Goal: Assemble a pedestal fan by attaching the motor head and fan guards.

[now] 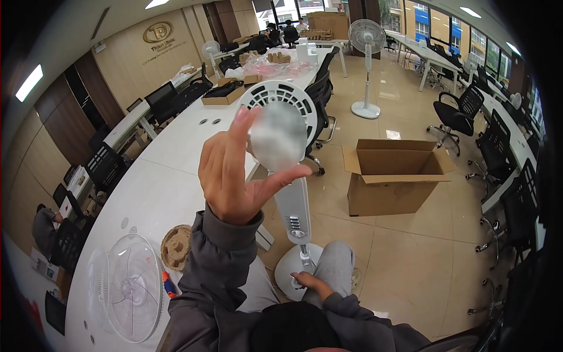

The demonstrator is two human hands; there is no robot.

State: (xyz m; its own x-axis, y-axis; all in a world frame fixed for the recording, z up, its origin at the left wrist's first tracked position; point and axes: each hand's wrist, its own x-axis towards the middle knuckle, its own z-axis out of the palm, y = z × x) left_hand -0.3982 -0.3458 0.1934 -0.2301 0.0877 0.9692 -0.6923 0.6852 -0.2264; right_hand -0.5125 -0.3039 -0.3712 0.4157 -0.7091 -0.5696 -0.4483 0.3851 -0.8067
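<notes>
A white stand fan without its blades or guard stands between my legs, its slotted round head [298, 92] facing me. My left hand [234, 167] is raised in front of that head. Its thumb and forefinger curve around the edge of a blurred, round grey-white shape [278, 138], whose kind I cannot make out. Below are the fan's control column [293, 211] and round base [287, 270]. Low down, my right hand [311, 283] rests at the base near the foot of the pole, fingers curled in; a small dark spot shows under them.
On the white table [158, 182] to my left lie a clear fan blade with wire guard [134, 287], a brown moulded pulp piece [176, 247] and an orange-and-blue tool [168, 284]. An open cardboard box [387, 196] stands on the floor at right. Beyond are an assembled fan [366, 64] and office chairs [460, 111].
</notes>
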